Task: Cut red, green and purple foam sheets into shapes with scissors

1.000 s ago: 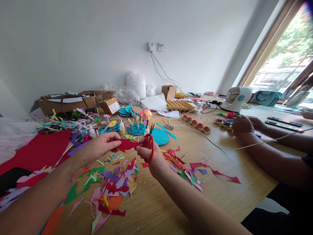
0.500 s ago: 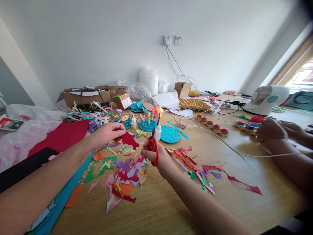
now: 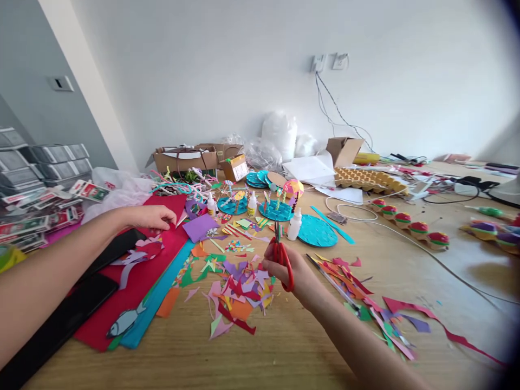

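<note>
My left hand is over the large red sheet on the left, fingers bent down and drawn together at its surface. Whatever they pinch, if anything, cannot be made out against the red. Just below that hand, pink and red paper cutouts lie on the sheet, a red fish-like shape among them. In my right hand is a pair of red-handled scissors, blades pointing up and together. Under and left of the scissors spreads a heap of coloured paper scraps. A grey fish cutout lies at the sheet's near end.
Glue bottles stand near blue decorated discs. A white cable crosses the right side, beside painted egg-carton pieces. Black cases lie at left. Cardboard boxes and an egg tray are farther back.
My left hand has moved left from in front of me to the red sheet; the red cutout it held no longer shows in its fingers. The scissors stay in my right hand. The view turned left.
</note>
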The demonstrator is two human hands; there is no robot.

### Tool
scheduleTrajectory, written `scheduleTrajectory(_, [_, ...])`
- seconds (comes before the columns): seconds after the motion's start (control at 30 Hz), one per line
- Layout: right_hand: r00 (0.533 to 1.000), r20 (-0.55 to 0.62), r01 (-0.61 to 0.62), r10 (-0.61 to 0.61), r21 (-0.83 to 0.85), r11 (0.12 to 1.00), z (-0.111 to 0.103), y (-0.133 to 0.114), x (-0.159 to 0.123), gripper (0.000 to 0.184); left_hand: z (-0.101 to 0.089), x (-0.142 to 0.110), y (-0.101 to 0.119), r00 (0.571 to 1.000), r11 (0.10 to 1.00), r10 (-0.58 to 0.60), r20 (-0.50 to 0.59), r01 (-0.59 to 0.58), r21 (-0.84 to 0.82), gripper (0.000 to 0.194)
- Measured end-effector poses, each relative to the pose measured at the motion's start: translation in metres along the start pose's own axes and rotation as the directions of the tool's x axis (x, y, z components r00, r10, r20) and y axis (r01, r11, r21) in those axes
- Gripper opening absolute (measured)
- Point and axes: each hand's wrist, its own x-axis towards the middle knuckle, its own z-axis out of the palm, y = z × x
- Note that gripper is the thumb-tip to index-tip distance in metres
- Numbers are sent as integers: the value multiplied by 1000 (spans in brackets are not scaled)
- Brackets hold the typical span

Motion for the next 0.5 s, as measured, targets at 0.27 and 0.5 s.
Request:
scheduleTrajectory(0.27, [999,-21,-27,27,-18,999,-4,-1,3,19,-4,-2,-33,988,977,-143,64,130,170,10])
scheduleTrajectory(0.5, [999,24,-23,25,-93,995,-5,-1,4,21,19,4,-38,993,923,-115,-16,113,367,18])
